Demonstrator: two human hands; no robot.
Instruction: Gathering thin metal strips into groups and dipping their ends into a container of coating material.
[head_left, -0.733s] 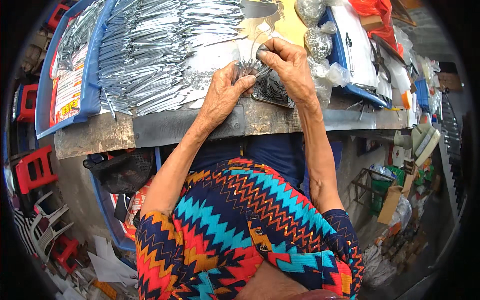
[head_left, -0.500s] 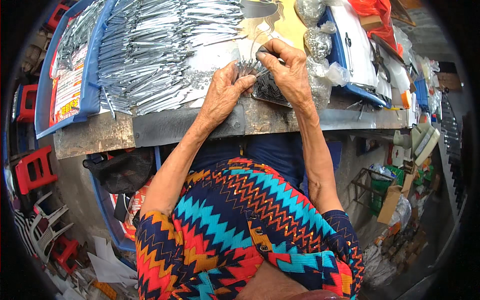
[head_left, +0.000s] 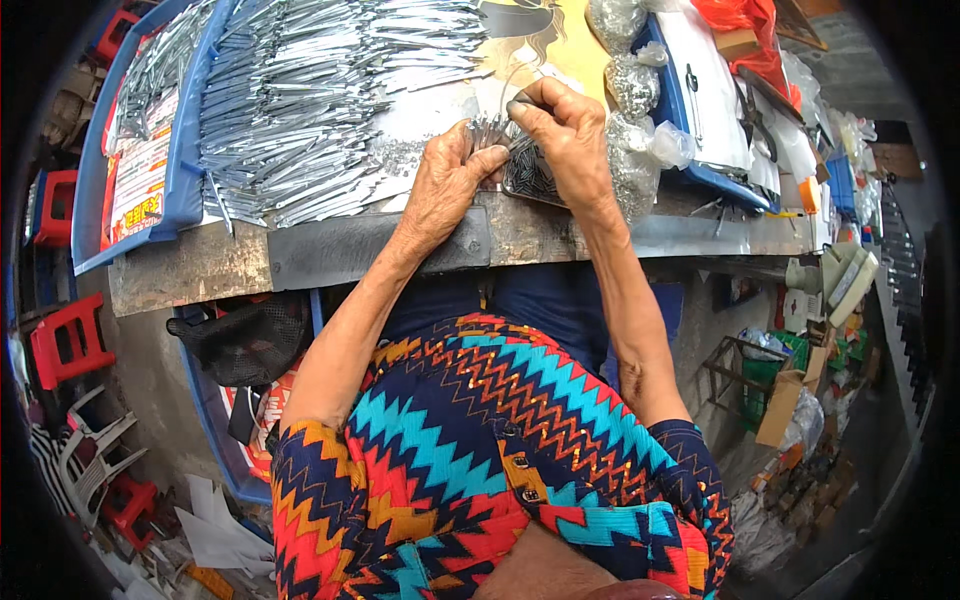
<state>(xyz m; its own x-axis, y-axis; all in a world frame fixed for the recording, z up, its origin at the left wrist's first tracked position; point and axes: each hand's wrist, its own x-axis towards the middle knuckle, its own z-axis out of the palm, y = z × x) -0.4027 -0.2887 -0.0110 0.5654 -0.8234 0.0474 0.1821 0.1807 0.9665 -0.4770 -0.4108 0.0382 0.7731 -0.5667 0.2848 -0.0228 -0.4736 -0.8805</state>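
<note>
My left hand [head_left: 443, 188] is closed around a small fanned bunch of thin metal strips [head_left: 486, 132], their tips pointing away from me. Just right of it, my right hand [head_left: 570, 130] pinches with thumb and forefinger beside the bunch's ends. The fingertips there look dark, and whatever they grip is too small to make out. Below the right fingers sits an open tray of small dark metal parts [head_left: 530, 173], partly covered by that hand. Left of my hands lie long overlapping rows of slim silvery metal pieces [head_left: 315, 110]. Tiny shiny parts [head_left: 397, 153] are scattered between the rows and my left hand.
A blue tray [head_left: 185, 170] with more metal pieces stands at the left. Clear bags of small parts [head_left: 632, 85] line the right, beside another blue tray [head_left: 735, 190] holding pliers [head_left: 760, 130]. The worn table edge [head_left: 380, 245] runs before me. A red stool [head_left: 72, 340] stands at lower left.
My right hand has shifted slightly to the left and away from me. The left hand stays nearly in place, still holding the strips.
</note>
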